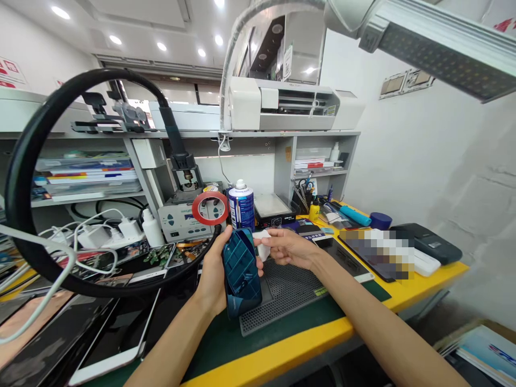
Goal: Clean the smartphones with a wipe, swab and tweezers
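A smartphone (pixel 242 274) with a glossy dark blue-green surface is held upright above the bench, tilted a little. My left hand (pixel 215 279) is closed round its edges, the thumb on the near side and fingertips showing past the far edge. A small white piece of tissue or cloth (pixel 263 248) is pinched in my right hand (pixel 288 247), just beside the phone's upper right edge. Whether the tissue touches the phone, I cannot tell. Beneath both hands lies a dark perforated mat (pixel 290 287) on the green bench surface.
Behind the phone stand a blue spray can (pixel 242 207), a roll of red tape (pixel 210 208) and a grey soldering-type unit (pixel 183 217). A thick black hose (pixel 12 188) loops at left over several tablets and screens (pixel 116 333). More devices (pixel 366 255) lie at right.
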`<action>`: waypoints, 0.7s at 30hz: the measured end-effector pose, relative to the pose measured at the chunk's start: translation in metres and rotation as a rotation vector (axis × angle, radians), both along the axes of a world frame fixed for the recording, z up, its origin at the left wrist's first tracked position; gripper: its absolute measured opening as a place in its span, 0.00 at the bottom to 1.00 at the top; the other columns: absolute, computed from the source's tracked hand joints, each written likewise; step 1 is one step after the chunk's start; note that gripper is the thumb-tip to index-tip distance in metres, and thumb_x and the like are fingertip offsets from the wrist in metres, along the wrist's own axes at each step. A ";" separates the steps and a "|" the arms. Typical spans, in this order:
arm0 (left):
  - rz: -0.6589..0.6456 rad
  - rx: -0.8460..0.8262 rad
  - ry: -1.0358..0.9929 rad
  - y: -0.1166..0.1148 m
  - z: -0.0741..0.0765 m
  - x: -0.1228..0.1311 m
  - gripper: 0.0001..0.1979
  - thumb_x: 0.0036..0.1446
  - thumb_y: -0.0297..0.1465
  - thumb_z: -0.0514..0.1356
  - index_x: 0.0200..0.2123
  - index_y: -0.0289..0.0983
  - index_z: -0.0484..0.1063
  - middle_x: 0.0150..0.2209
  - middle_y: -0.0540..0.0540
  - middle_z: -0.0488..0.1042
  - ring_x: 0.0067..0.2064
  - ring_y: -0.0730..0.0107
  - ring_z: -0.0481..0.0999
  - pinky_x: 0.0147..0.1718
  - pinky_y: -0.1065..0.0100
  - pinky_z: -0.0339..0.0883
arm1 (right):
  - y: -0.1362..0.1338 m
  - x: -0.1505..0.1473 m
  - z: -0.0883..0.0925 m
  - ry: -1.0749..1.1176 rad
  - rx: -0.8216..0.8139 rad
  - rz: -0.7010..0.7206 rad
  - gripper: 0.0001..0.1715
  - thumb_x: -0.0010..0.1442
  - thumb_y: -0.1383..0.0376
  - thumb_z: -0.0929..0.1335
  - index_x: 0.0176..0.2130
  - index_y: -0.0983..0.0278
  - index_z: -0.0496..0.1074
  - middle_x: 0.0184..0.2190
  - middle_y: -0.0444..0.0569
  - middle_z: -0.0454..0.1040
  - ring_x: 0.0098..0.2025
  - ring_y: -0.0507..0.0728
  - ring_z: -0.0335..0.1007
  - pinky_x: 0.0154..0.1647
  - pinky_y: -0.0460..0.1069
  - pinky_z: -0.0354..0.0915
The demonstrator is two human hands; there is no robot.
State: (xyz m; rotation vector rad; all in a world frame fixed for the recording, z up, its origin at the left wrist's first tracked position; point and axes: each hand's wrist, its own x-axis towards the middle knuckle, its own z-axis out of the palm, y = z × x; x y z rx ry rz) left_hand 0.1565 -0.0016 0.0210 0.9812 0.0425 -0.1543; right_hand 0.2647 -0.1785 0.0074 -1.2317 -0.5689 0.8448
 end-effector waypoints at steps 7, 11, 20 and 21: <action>0.015 -0.031 0.035 0.001 -0.003 0.002 0.29 0.56 0.51 0.58 0.49 0.33 0.74 0.31 0.38 0.79 0.31 0.55 0.79 0.34 0.57 0.74 | 0.000 0.003 -0.003 0.029 -0.064 -0.001 0.21 0.55 0.61 0.75 0.46 0.68 0.76 0.22 0.41 0.63 0.19 0.42 0.46 0.15 0.38 0.45; 0.024 0.007 0.028 -0.001 -0.002 0.002 0.31 0.55 0.51 0.58 0.48 0.29 0.74 0.30 0.36 0.78 0.29 0.55 0.79 0.33 0.57 0.74 | 0.001 0.001 -0.001 -0.009 -0.060 -0.029 0.21 0.53 0.63 0.76 0.46 0.70 0.76 0.25 0.44 0.66 0.19 0.41 0.47 0.16 0.39 0.44; 0.084 0.084 0.012 -0.004 0.000 0.002 0.34 0.56 0.53 0.56 0.48 0.26 0.74 0.29 0.35 0.78 0.28 0.57 0.77 0.32 0.60 0.72 | 0.001 0.002 -0.004 -0.081 -0.021 -0.140 0.18 0.52 0.64 0.76 0.42 0.70 0.77 0.24 0.43 0.65 0.20 0.43 0.49 0.18 0.41 0.45; 0.090 0.097 0.004 -0.004 0.000 0.002 0.34 0.56 0.53 0.56 0.48 0.27 0.74 0.29 0.35 0.78 0.28 0.57 0.77 0.32 0.60 0.72 | 0.001 0.003 -0.004 -0.082 -0.018 -0.151 0.17 0.53 0.64 0.75 0.42 0.70 0.76 0.23 0.43 0.65 0.20 0.43 0.50 0.18 0.41 0.46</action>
